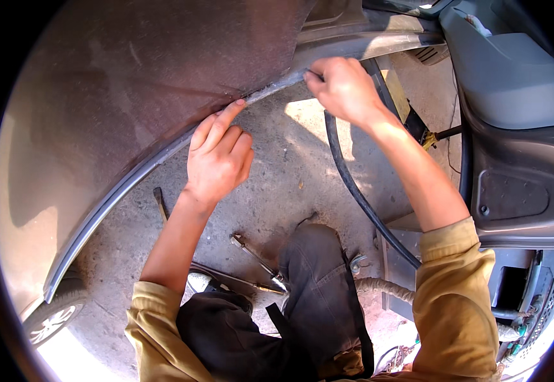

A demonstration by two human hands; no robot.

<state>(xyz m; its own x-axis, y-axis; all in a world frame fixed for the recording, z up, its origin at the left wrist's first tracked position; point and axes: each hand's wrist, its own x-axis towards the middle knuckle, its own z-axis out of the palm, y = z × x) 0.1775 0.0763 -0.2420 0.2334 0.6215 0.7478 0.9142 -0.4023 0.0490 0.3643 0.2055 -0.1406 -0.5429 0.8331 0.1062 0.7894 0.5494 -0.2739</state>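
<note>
Along the lower edge of a dark brown vehicle panel point(181, 70) runs a pale grey, scuffed metal lip point(270, 89). My left hand point(219, 149) rests at this edge, its index and middle fingers stretched out with their tips on the panel and the other fingers loosely curled. My right hand point(344, 89) is pinched closed near the same lip, farther right. A small dark bit shows between its thumb and fingers, too small and covered to name. Below that hand a black hose-like strip point(353, 184) curves down toward my right forearm; I cannot tell whether they touch.
Near my knees a metal ratchet-like tool point(258, 258) and a flat pry-bar-like tool point(160, 202) lie on the concrete floor point(238, 210). A wheel point(54, 318) stands at lower left. Grey vehicle trim point(512, 191) and a pale metal frame point(532, 299) fill the right side.
</note>
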